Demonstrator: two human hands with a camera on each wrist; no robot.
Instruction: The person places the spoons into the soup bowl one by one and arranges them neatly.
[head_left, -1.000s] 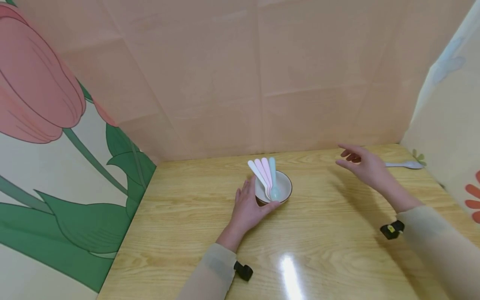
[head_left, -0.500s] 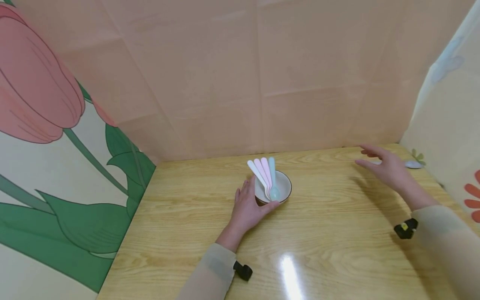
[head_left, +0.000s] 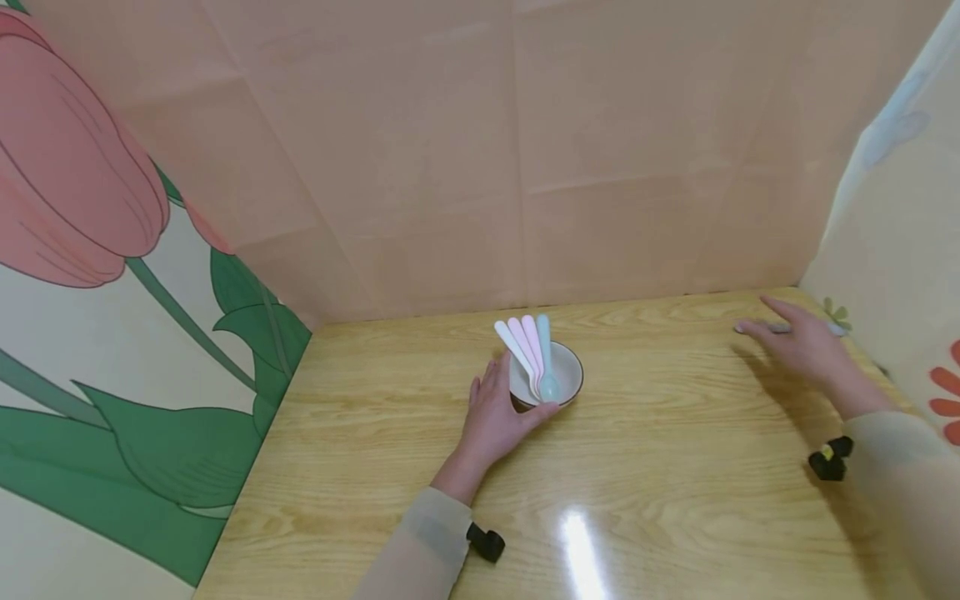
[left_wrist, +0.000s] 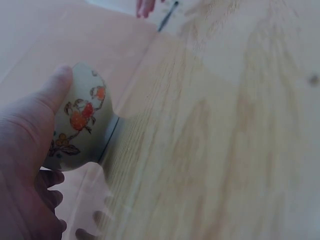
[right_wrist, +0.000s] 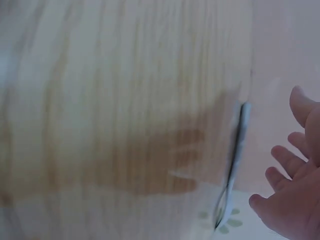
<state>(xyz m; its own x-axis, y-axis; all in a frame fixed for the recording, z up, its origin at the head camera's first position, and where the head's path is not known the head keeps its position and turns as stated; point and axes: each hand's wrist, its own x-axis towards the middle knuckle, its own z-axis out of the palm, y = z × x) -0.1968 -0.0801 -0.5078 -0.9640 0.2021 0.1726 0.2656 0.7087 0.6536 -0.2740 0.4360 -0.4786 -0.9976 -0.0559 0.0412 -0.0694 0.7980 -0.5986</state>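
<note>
My left hand (head_left: 495,421) holds a small bowl (head_left: 573,371) with a dark rim, thumb at the near side and fingers along the left. Orange fruit is painted on the outside of the bowl (left_wrist: 82,117) in the left wrist view. Leaning in it are a white spoon (head_left: 513,340), two pink spoons (head_left: 531,335) and a pale blue-green spoon (head_left: 545,335). Over at the far right, my right hand (head_left: 813,350) hovers with fingers spread above a grey spoon (head_left: 838,330), hiding its middle. In the right wrist view that spoon (right_wrist: 237,142) lies apart from the fingers.
The wooden table (head_left: 645,467) meets a plain pinkish backdrop (head_left: 420,167) behind the bowl. A tulip-patterned panel (head_left: 172,450) borders the left, and a pale flowered panel (head_left: 911,258) stands close beside the grey spoon.
My right hand has moved rightward and slightly lower, from left of the grey spoon to over it. My left hand, the bowl and its spoons have stayed put.
</note>
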